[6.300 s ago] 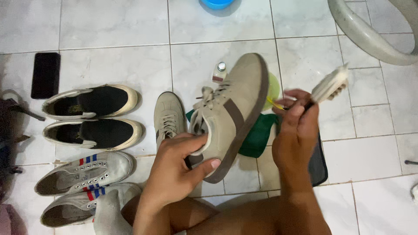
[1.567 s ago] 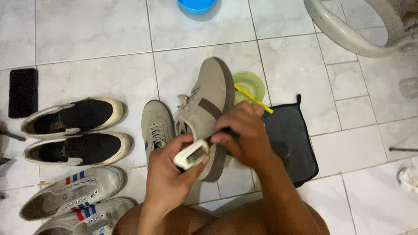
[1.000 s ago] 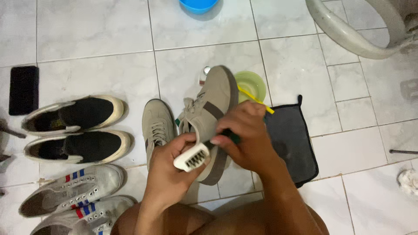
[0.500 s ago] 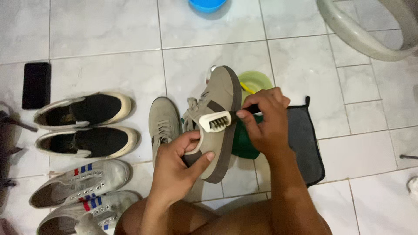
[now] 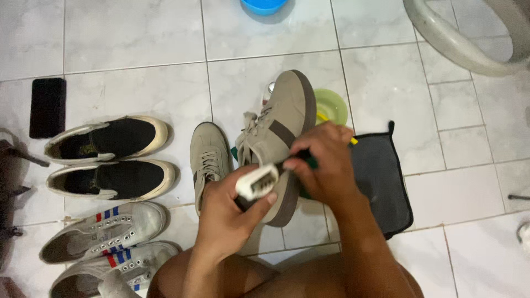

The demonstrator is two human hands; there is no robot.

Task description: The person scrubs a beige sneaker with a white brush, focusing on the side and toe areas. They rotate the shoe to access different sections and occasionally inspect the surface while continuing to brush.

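My left hand (image 5: 227, 218) grips the heel end of a beige suede sneaker (image 5: 279, 129) with a brown stripe and brown sole, held up off the floor with its toe pointing away from me. In my right hand (image 5: 324, 165) is a white scrubbing brush (image 5: 256, 182), its head lying against the side of the shoe close to my left thumb. The matching beige sneaker (image 5: 208, 160) rests on the tiles just left of the held one.
A dark grey cloth (image 5: 381, 182) lies on the white tiles to the right, a pale green bowl (image 5: 333, 106) with a yellow stick behind the shoe. Black slip-ons (image 5: 105, 138) and white striped sneakers (image 5: 105, 232) sit left. A black phone (image 5: 47, 106), blue basin (image 5: 264, 5) and white tub rim (image 5: 458, 44) lie farther off.
The brush went from raised at the right to the shoe's side. Over the last second it slid back and forth along the upper, ending nearer the heel.
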